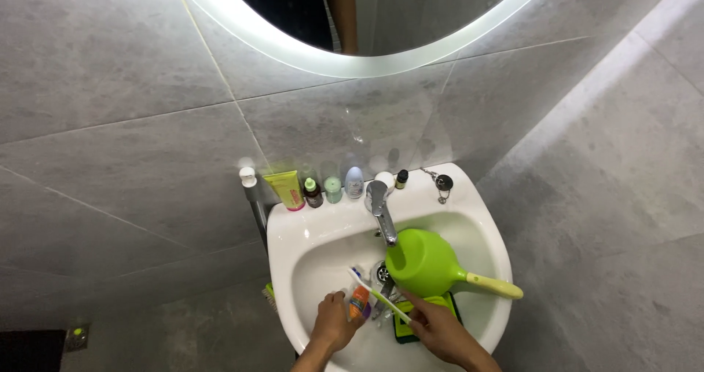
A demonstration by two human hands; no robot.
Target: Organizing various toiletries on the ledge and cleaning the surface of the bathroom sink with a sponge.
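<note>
**Two hands over the sink, one with a tube, one with a toothbrush**

Grey tiled wall (132, 122) fills most of the view, and a round lit mirror (367, 56) hangs on it straight above the sink. The white sink (293, 232) stands against that wall. A green scoop with a yellow handle (429, 263) lies on its side in the sink's bowl, just under the tap (381, 207), which rises from the sink's back rim. A green and black sponge (402, 330) lies in the bowl at the sink's front, partly under the right hand.

The left hand (334, 324) is over the front of the sink, its fingers closed around a small orange tube (358, 302) held upright. The right hand (440, 332) is over the sink's front right, its fingers pinched on the handle of a white and green toothbrush (378, 295), whose head points up and to the left, just beside the tube's top.

Along the sink's back rim stand a yellow tube (287, 190), a small dark bottle (313, 194), a pale green jar (334, 189) and a white bottle (355, 183). A plug on a chain (443, 183) lies at the rim's right end.
</note>
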